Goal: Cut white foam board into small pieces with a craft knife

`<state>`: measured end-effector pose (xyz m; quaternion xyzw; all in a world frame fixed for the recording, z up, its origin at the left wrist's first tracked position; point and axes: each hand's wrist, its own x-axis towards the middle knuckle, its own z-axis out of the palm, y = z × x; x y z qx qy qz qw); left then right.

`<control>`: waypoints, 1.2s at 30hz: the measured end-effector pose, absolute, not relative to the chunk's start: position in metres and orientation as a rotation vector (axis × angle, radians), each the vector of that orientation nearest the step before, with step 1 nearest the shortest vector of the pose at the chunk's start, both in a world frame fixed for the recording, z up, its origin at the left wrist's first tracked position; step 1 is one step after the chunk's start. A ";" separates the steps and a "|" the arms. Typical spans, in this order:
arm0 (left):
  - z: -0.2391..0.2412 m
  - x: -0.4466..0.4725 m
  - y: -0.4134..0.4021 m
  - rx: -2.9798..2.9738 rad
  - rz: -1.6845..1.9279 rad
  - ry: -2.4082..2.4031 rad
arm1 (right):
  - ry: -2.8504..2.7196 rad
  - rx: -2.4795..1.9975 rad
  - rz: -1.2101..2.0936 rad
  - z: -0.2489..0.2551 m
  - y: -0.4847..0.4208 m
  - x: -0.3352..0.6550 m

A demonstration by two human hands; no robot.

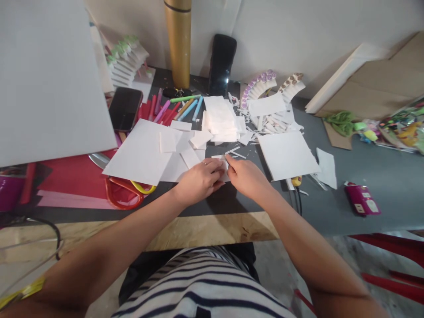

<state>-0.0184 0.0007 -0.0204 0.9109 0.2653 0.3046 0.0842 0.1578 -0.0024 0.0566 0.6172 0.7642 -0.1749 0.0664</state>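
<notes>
Head camera, left hand (200, 182) and right hand (247, 176) pinching small white card (225, 164), paper stack (221, 121) at twelve o'clock

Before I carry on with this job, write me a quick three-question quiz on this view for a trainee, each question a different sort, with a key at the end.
1. True or false: the gold cylinder stands to the left of the purple-topped white arc.
2. What is between the left hand and the right hand?
A) a green pen
B) a small white piece
C) a black cable
3. Fill in: the magenta packet lies on the person's ____ side of the desk.

Key: 1. True. 2. B. 3. right.
</notes>
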 end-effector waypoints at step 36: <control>-0.020 -0.016 0.001 2.678 0.889 0.814 | 2.203 1.716 -0.400 0.060 -0.004 0.151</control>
